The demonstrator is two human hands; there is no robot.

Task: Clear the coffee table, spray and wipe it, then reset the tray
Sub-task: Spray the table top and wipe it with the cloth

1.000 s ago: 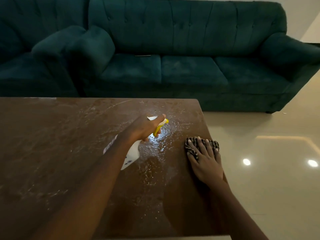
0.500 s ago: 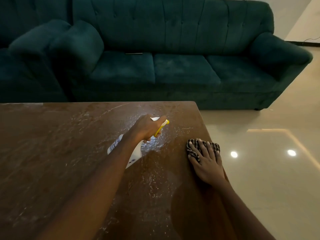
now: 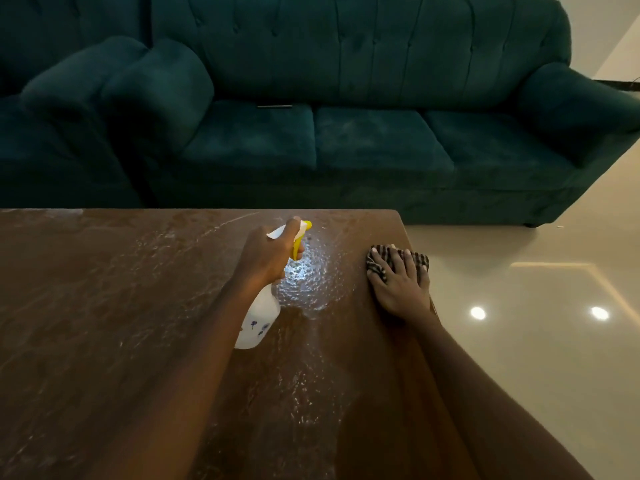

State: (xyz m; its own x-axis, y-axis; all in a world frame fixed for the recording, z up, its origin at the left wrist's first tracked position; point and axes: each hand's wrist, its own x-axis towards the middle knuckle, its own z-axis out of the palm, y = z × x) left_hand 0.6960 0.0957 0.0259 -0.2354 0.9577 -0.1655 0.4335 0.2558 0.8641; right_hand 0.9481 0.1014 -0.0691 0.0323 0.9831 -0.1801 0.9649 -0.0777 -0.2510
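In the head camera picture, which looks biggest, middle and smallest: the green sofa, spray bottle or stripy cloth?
1. Green sofa: biggest by far, though farthest away.
2. Spray bottle, partly behind the left hand.
3. Stripy cloth: looks smallest, but the right hand covers much of it, so unsure.

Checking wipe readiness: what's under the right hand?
A striped cloth, flat on the coffee table near its right edge. The right hand covers the cloth's middle and the tabletop beneath.
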